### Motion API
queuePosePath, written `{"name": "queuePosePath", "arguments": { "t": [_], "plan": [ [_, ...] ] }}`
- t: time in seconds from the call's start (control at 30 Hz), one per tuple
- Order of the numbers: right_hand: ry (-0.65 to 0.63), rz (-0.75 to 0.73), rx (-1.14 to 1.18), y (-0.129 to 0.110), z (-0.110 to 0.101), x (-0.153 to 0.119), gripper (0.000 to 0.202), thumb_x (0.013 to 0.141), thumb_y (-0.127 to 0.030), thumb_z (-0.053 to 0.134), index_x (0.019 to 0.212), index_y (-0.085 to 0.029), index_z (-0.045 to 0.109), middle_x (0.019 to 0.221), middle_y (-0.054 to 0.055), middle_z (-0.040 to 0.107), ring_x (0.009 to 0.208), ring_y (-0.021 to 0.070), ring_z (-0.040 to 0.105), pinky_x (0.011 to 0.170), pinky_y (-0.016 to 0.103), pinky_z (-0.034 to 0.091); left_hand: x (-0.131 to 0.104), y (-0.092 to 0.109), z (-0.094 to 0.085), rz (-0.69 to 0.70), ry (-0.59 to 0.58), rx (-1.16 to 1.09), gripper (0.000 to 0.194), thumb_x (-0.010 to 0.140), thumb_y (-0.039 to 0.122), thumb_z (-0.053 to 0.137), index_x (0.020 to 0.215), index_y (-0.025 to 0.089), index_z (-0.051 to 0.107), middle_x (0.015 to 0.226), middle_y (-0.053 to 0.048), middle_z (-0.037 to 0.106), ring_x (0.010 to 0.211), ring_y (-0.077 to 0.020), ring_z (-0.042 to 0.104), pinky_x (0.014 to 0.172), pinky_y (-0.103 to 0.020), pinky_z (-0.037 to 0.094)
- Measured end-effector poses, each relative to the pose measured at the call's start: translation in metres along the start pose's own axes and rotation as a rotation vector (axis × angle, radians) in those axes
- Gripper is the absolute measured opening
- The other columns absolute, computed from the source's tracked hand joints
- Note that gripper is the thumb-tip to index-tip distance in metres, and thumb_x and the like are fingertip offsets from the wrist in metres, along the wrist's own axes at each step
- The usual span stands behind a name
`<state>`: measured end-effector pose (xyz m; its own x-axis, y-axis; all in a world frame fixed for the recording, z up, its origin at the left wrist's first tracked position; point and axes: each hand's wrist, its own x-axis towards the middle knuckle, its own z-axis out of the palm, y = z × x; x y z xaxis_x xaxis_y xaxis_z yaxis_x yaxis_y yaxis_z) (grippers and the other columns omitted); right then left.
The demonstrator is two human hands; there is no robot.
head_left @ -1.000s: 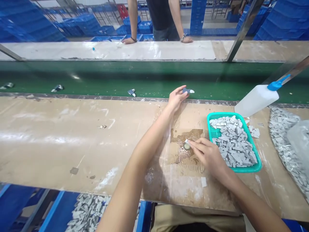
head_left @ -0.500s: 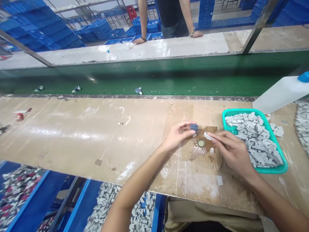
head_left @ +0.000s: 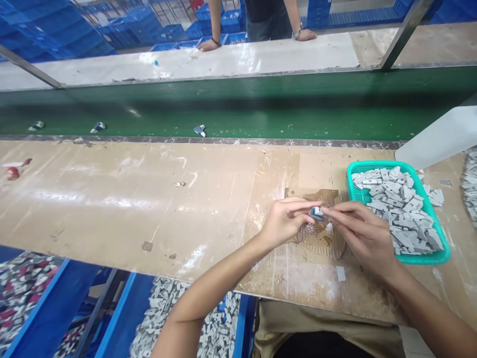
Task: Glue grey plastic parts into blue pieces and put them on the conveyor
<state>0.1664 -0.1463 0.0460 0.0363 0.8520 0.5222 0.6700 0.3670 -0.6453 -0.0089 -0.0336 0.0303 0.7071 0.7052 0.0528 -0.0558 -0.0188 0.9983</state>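
Between thumb and fingers, my left hand point(head_left: 288, 219) grips a small dark blue piece point(head_left: 316, 214) above a stained cardboard patch point(head_left: 324, 243). From the right, my right hand point(head_left: 363, 231) pinches a small white-grey piece point(head_left: 318, 210) against the blue one, and the two pieces touch. Fingertips partly cover both. A green basket point(head_left: 443, 256) full of grey-white pieces point(head_left: 406, 209) stands just right of my right hand.
A white bottle point(head_left: 436, 139) leans in behind the basket. Small blue-and-white parts point(head_left: 200, 131) lie on the green belt point(head_left: 242, 109). Blue bins point(head_left: 115, 318) of pieces sit below the table's front edge. Across the belt, a person's hands point(head_left: 209, 45) rest on a ledge.
My hands have come together, and the white-grey piece now meets the blue piece. The round disc on the cardboard is now hidden. The camera view has shifted slightly.
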Motion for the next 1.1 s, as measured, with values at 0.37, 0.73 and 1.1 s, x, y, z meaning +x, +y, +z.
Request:
{"name": "queuePosePath", "arguments": {
  "t": [0.37,0.73,1.1],
  "plan": [
    [-0.043,-0.031,-0.005,-0.002,0.003,0.0,0.071,0.09,0.002,0.057,0.145,-0.042,0.051,0.103,0.004,0.063,0.09,0.0141,0.064,0.072,0.024,0.056,-0.006,0.005,0.004,0.065,0.114,0.096,0.035,0.079,0.004,0.068,0.107,0.021,0.078,0.091,-0.005,0.078,0.067,-0.0095,0.07,0.064,-0.022,0.063],
    [-0.063,0.01,0.036,0.002,0.011,0.002,0.062,0.089,0.003,0.048,0.134,-0.036,0.065,0.085,0.001,0.059,0.071,0.0113,0.059,0.058,0.021,0.049,-0.009,0.001,0.012,-0.14,0.167,-0.022,0.034,0.073,0.007,0.067,0.103,0.017,0.079,0.086,-0.006,0.078,0.069,-0.0124,0.072,0.07,-0.025,0.065],
    [-0.117,0.183,-0.037,0.002,0.014,0.006,0.038,0.098,-0.014,0.047,0.126,-0.023,0.07,0.079,0.002,0.066,0.068,0.0126,0.062,0.06,0.023,0.052,-0.001,0.003,0.003,-0.245,0.076,-0.003,0.049,0.077,0.014,0.072,0.126,0.022,0.069,0.09,-0.005,0.075,0.078,-0.0148,0.069,0.078,-0.032,0.061]
  ]
}}
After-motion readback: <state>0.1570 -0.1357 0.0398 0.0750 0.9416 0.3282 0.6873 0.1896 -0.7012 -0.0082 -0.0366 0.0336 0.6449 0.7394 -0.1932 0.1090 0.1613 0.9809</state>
